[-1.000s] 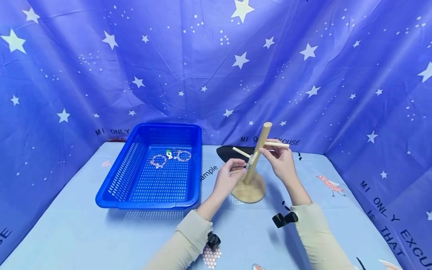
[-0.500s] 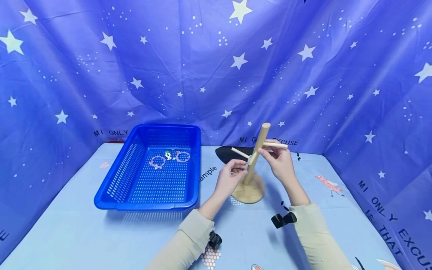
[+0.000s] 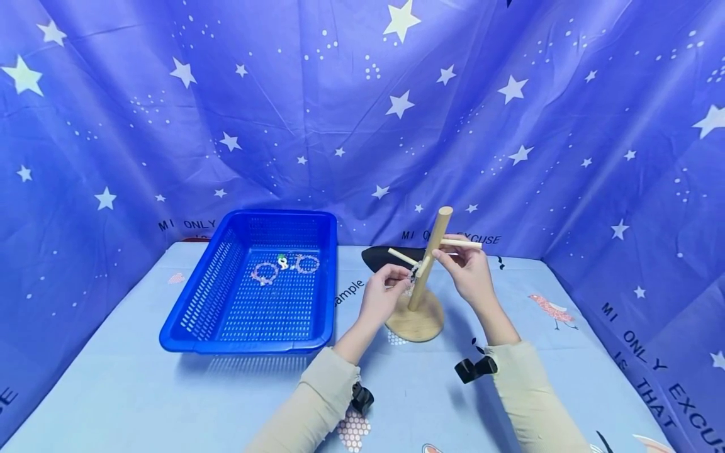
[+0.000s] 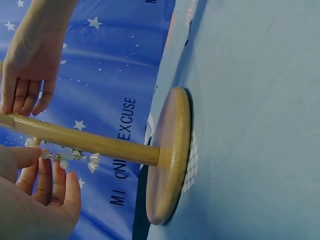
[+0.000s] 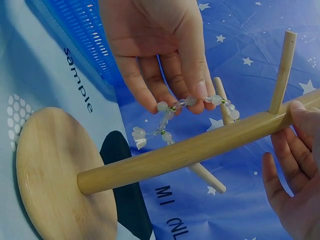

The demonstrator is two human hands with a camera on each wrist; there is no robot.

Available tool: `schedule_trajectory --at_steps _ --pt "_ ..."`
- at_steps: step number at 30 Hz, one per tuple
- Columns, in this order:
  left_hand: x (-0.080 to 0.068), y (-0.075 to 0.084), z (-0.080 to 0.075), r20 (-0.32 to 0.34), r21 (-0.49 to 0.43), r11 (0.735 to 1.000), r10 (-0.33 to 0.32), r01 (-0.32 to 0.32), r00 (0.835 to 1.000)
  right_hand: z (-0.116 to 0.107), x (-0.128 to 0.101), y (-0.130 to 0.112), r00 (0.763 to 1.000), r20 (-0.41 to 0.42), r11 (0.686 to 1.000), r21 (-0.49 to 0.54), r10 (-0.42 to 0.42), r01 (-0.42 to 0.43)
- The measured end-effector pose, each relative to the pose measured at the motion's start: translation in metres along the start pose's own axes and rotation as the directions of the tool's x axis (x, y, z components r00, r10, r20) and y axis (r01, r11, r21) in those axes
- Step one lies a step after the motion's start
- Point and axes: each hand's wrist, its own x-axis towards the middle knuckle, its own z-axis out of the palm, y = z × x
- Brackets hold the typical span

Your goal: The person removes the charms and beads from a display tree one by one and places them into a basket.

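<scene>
Beside the post of a wooden stand (image 5: 190, 146), a beaded bracelet (image 5: 192, 102) of pale, translucent beads hangs from the fingertips of the left hand (image 3: 382, 292). The thumb and fingers of that hand curl in to pinch the strand, which stretches along the post just beside it, with a small white flower-shaped charm (image 5: 138, 136) dangling at the end nearer the base. Whether the beads touch the wood cannot be told. One end of the strand reaches toward a short peg (image 5: 224, 102) that juts from the post.

The right hand (image 3: 467, 274) is on the far side of the stand, its fingers (image 4: 22, 97) resting on the upper part of the post, curled round it and steadying it. Another peg (image 5: 282, 70) sticks out near those fingers. The post rises from a round wooden base (image 3: 416, 324) that sits on a light blue patterned tablecloth (image 3: 141, 390).

To the left of the stand lies a blue plastic basket (image 3: 187, 314) with perforated walls. Inside it, toward the back, are two more beaded bracelets (image 3: 286, 267) and a small green and white trinket (image 3: 281, 258). A dark patch (image 3: 382, 255) shows on the cloth behind the stand. Both forearms wear cream sleeves (image 3: 317, 402). A deep blue backdrop (image 3: 362, 113) printed with white stars surrounds the table.
</scene>
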Motion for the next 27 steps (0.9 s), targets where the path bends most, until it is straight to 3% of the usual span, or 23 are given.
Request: schedule_trajectory --at_steps 9,15,19,27 --pt "0.003 0.003 -0.002 -0.041 -0.011 1.000 0.012 -0.013 0.999 -0.001 -0.001 -0.001 1.000 0.000 1.000 -0.025 0.006 -0.006" --pt "0.003 0.014 -0.005 -0.063 -0.013 1.000 -0.018 0.017 0.998 -0.001 -0.001 -0.002 1.000 -0.001 0.999 -0.033 0.010 -0.010" --pt "0.006 0.012 -0.006 -0.092 -0.012 0.999 -0.034 0.033 0.995 -0.001 -0.001 -0.001 1.000 -0.003 0.999 -0.034 0.009 -0.009" --pt "0.010 0.015 -0.006 -0.145 -0.152 0.986 -0.087 0.064 0.986 -0.001 -0.001 -0.002 1.000 -0.001 0.999 -0.043 0.013 -0.013"
